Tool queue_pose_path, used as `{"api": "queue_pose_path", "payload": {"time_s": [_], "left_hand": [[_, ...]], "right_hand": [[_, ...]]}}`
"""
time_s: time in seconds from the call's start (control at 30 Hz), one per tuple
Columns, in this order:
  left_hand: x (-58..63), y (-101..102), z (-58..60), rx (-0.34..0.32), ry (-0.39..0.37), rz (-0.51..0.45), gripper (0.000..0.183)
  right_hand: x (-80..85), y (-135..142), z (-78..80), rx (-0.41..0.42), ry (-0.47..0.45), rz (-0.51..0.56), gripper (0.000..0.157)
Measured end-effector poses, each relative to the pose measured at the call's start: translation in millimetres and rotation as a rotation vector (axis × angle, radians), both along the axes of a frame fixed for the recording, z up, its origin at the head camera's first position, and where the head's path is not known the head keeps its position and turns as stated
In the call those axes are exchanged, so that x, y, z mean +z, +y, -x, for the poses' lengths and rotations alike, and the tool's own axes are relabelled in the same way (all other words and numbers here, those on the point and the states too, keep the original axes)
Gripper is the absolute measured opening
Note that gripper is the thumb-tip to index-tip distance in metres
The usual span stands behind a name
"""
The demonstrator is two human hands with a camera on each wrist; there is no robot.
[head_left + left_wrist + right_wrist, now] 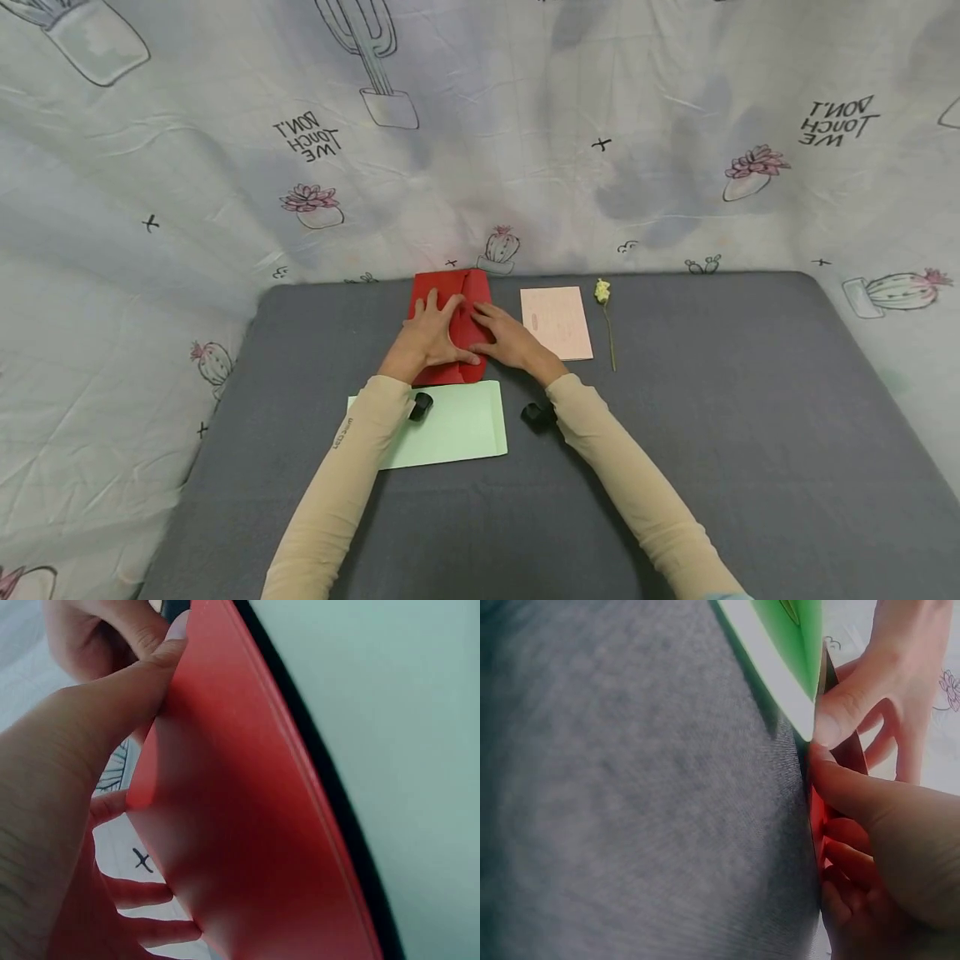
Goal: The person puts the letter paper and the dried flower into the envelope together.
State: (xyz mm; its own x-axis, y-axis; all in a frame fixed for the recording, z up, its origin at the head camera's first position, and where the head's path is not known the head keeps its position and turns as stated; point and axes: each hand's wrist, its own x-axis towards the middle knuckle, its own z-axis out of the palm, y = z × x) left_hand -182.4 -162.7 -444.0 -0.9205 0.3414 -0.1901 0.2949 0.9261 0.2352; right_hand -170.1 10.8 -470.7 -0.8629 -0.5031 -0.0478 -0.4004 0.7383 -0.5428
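Observation:
A red envelope (442, 285) lies near the table's far edge, with a seam running along its right part. My left hand (429, 337) rests on it with fingers spread, fingertips and thumb touching the surface. On the envelope's right part, my right hand (512, 336) presses with its fingers and thumb. The two thumbs come close together at the near edge, as the right wrist view shows. Just in front lies a pale green envelope (457, 425), partly hidden by the left sleeve.
Right of the red envelope lies a pink card (558, 321) with faint print. Beside it is a yellow flower (602, 292) on a thin stem. A printed cloth (525, 167) hangs behind the grey table (750, 417).

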Motion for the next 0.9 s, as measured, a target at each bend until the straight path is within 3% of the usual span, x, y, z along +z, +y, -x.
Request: {"api": "queue_pose_path", "payload": {"time_s": [0.37, 0.57, 0.7, 0.9], "left_hand": [[1.6, 7, 6.7, 0.017, -0.004, 0.029, 0.108], [2.8, 10, 8.0, 0.021, -0.009, 0.042, 0.106], [3.4, 12, 9.2, 0.027, -0.003, 0.034, 0.104], [3.2, 13, 11.5, 0.037, 0.0, 0.026, 0.102]], "right_hand": [[6.1, 10, 4.2, 0.043, -0.001, 0.034, 0.062], [12.5, 20, 2.5, 0.029, 0.037, 0.123, 0.056], [18.2, 37, 4.2, -0.084, 0.067, 0.197, 0.053], [23.3, 76, 10.2, -0.357, 0.056, 0.274, 0.051]]}}
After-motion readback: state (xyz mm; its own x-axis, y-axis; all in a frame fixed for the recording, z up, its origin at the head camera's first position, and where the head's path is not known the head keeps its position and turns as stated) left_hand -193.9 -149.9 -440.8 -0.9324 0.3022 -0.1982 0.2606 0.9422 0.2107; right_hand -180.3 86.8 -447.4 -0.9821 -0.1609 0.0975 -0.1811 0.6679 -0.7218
